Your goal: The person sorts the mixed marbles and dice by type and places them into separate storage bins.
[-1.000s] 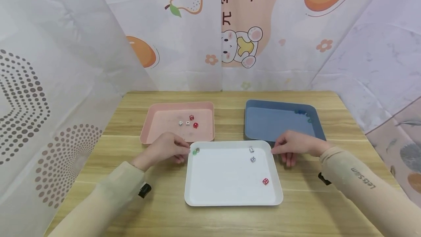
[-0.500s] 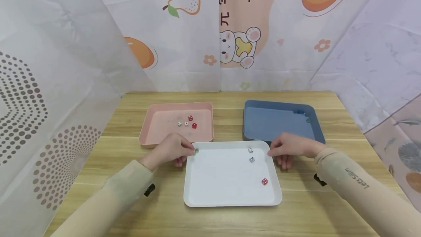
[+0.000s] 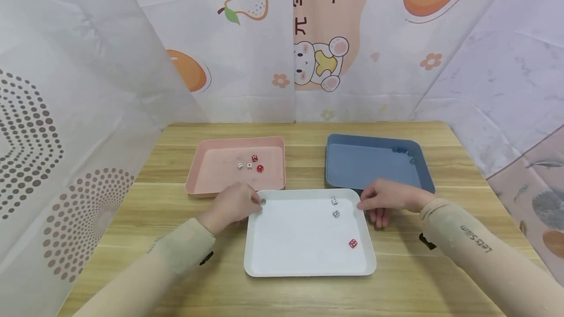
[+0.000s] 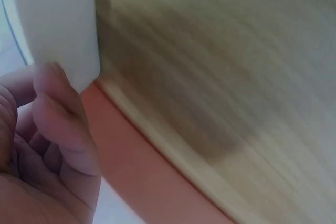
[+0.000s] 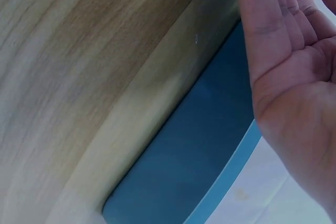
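In the head view, a white tray (image 3: 308, 238) lies between the hands. The left hand (image 3: 235, 204) reaches over its back left corner, fingers bent and fingertips just inside the rim beside a small brownish bead (image 3: 263, 201). Whatever lies under those fingertips is hidden; I cannot tell if they pinch anything. The right hand (image 3: 387, 199) grips the tray's right rim near the back corner between thumb and fingers, with the other fingers hanging outside. Two white dice, a back one (image 3: 334, 201) and a front one (image 3: 336, 214), and a red die (image 3: 353, 243) lie on the tray's right side.
Behind on the left, a pink tray (image 3: 216, 170) holds two white and two red dice. A blue tray (image 3: 352, 163) at the back right has several dark blue and green beads (image 3: 403, 151) in its far corner. All three trays stand on a wooden table (image 3: 176, 278).
The left hand has moved right, in over the white tray's corner, and its fingers now cover the green bead seen there earlier. The right hand keeps its place at the rim.
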`<state>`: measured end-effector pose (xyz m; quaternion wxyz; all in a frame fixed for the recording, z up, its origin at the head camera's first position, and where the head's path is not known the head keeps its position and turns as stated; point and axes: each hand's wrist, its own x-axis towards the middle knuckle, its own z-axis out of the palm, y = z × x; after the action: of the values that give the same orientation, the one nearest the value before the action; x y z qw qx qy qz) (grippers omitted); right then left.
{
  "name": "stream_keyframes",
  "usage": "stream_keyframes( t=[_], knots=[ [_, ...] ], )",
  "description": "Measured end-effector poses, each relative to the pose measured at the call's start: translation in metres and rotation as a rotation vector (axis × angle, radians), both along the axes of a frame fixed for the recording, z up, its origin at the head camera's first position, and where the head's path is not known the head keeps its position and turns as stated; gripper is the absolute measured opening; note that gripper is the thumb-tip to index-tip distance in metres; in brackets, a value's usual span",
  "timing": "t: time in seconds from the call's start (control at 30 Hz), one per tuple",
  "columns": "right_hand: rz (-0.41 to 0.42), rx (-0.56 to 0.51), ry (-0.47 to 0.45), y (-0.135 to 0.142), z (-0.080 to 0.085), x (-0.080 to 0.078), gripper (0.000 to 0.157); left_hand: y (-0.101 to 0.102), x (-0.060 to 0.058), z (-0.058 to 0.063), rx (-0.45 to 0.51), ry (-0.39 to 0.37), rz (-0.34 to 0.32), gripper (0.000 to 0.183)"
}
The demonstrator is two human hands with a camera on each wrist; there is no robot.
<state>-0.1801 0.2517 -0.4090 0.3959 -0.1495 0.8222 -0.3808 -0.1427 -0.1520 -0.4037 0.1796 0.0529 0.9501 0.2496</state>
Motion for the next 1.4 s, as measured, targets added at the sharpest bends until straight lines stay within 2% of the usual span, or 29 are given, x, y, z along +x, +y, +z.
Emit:
stream_keyframes(
  t=[0.2, 0.47, 0.7, 0.87, 0.97, 1.17, 1.4],
  knots=[
    [0.015, 0.002, -0.013, -0.002, -0.002, -0.001, 0.029, 0.002, 0.0, -0.007, -0.079, 0.037, 0.001, 0.005],
    [0.021, -0.002, -0.016, -0.002, -0.003, -0.003, 0.031, 0.002, 0.001, -0.004, -0.066, 0.018, 0.0, 0.005],
    [0.034, -0.007, -0.022, -0.004, -0.003, -0.002, 0.033, 0.002, 0.002, -0.003, -0.091, 0.04, -0.034, 0.004],
    [0.036, 0.007, -0.025, -0.008, 0.0, -0.002, 0.032, -0.003, 0.002, -0.001, -0.016, -0.003, 0.007, 0.005],
    [0.036, 0.013, -0.024, -0.01, 0.002, -0.002, 0.031, -0.006, 0.0, 0.004, 0.048, -0.017, 0.023, 0.005],
    [0.039, 0.012, -0.013, -0.011, 0.004, -0.001, 0.03, -0.004, -0.011, 0.018, 0.09, -0.002, 0.004, 0.009],
    [0.034, 0.013, -0.013, -0.012, 0.004, 0.0, 0.031, 0.019, -0.034, 0.034, 0.132, 0.022, -0.056, 0.015]
  ],
)
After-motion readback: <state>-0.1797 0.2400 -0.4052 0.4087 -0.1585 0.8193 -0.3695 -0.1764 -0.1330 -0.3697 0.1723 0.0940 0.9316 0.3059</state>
